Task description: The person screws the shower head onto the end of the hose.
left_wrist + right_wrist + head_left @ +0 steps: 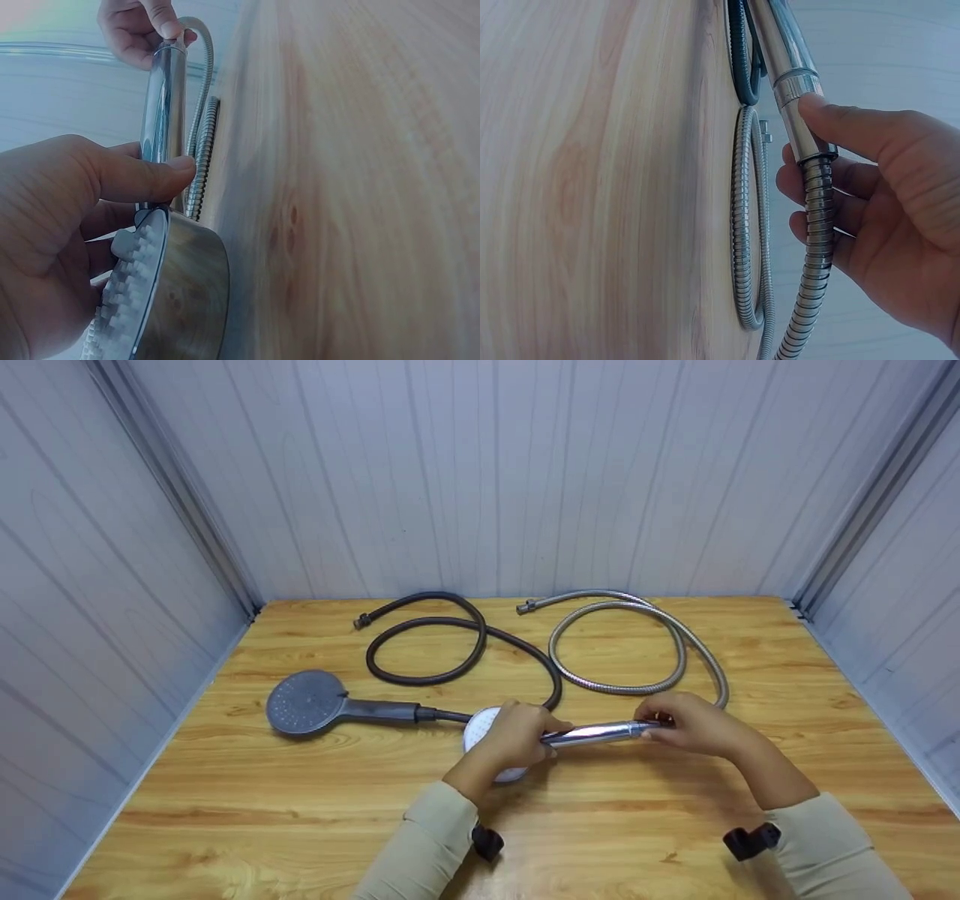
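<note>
My left hand (516,733) grips a chrome shower head (596,734) by the neck of its handle. Its white nozzle face shows partly under the hand in the head view and beside the palm in the left wrist view. At the other end of the handle, my right hand (694,723) pinches the smooth metal hose connector (801,131) between thumb and fingers. This connector sits against the handle's end, in line with it. From it the ribbed silver hose (712,660) runs off and loops on the table. How far the connector is threaded is hidden.
A dark grey shower head (304,703) lies on the wooden table (315,810) at left, joined to a coiled black hose (424,681). The silver hose's free end fitting (525,607) lies near the back. Pale panels (480,472) enclose the back and sides.
</note>
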### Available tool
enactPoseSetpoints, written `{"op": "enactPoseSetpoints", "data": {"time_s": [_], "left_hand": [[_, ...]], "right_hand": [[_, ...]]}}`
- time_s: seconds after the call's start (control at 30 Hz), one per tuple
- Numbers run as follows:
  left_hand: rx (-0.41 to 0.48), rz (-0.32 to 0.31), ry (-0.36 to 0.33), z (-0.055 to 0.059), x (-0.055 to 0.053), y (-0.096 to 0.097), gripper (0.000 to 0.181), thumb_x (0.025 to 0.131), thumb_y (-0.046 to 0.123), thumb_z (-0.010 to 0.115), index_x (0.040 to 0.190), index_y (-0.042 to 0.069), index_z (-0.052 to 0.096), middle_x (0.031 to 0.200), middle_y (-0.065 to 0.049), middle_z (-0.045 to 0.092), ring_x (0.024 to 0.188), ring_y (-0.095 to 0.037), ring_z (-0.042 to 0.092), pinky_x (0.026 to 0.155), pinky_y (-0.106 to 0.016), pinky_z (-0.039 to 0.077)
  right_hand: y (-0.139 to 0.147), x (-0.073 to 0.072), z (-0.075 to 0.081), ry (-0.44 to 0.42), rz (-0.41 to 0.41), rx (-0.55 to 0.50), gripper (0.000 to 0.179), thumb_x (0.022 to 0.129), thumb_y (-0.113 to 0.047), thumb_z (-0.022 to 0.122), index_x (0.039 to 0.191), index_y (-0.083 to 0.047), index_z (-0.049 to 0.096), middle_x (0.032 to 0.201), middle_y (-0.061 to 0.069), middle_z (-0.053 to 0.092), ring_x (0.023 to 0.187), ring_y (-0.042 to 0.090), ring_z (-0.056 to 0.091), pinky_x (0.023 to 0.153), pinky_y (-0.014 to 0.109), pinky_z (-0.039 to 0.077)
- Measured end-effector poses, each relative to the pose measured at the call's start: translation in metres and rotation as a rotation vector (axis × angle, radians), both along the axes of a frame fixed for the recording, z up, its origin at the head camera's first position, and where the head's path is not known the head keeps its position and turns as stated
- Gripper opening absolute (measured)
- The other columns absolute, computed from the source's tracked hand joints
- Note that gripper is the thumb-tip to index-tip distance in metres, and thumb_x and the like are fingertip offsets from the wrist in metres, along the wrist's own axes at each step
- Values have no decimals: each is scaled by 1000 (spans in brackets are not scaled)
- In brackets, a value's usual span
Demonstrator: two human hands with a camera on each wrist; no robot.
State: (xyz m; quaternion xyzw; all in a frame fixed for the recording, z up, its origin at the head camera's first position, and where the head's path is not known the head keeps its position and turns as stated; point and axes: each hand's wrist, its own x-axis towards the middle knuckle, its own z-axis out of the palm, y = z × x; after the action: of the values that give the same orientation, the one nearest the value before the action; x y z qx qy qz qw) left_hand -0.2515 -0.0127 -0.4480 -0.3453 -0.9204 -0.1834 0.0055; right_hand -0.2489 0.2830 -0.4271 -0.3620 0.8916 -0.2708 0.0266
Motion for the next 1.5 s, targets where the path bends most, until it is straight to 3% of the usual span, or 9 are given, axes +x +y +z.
{"op": "enactPoseSetpoints", "data": {"time_s": [0.27, 0.47, 0.63, 0.8, 0.97, 1.23, 1.5], "left_hand": [[5, -1, 1, 0, 0, 0, 45, 78, 14, 81, 120, 24, 71, 111, 8, 70, 82, -5, 60, 78, -32, 35], [-1, -15, 64, 0, -1, -1, 45, 77, 17, 82, 120, 25, 71, 107, 9, 71, 74, -6, 56, 74, -32, 34], [-6, -20, 82, -1, -2, -1, 45, 77, 19, 82, 119, 26, 71, 107, 9, 71, 75, -5, 57, 73, -31, 35], [-15, -14, 68, -1, -2, -1, 45, 77, 19, 82, 120, 27, 71, 107, 8, 72, 73, -6, 55, 72, -31, 35], [-18, -16, 62, -1, -2, -1, 45, 77, 18, 82, 120, 27, 71, 108, 8, 71, 74, -6, 55, 73, -32, 35], [-10, -11, 49, 2, -2, 0, 46, 77, 16, 82, 121, 26, 71, 109, 8, 71, 74, -6, 55, 74, -32, 35], [-2, -4, 47, -1, -1, 0, 45, 77, 17, 82, 120, 27, 71, 106, 10, 72, 77, -3, 57, 76, -32, 36]], "right_hand": [[1, 0, 2, -42, -19, 76, 20, 97, -15, 60, 109, -2, 71, 98, 1, 68, 82, 10, 60, 69, 32, 51], [2, 1, 2, -43, -24, 46, 23, 98, -15, 59, 111, 0, 71, 98, 4, 69, 82, 12, 62, 68, 31, 51], [2, 2, 1, -22, -58, -8, 24, 94, -16, 66, 111, 0, 68, 94, 2, 64, 79, 12, 57, 66, 29, 50], [3, 2, 0, 48, -74, -42, 24, 82, -17, 79, 100, -7, 67, 91, 1, 59, 80, 15, 56, 67, 29, 49], [2, 2, -1, 69, -75, -43, 25, 77, -7, 82, 95, -9, 65, 88, 1, 57, 78, 15, 54, 65, 28, 48], [2, 1, -2, 113, -52, -58, 26, 75, 1, 81, 93, -8, 65, 86, 1, 58, 76, 14, 55, 64, 30, 48], [2, 1, -3, 80, -53, -58, 20, 79, -4, 79, 94, -10, 68, 86, 1, 59, 75, 16, 53, 63, 30, 47]]}}
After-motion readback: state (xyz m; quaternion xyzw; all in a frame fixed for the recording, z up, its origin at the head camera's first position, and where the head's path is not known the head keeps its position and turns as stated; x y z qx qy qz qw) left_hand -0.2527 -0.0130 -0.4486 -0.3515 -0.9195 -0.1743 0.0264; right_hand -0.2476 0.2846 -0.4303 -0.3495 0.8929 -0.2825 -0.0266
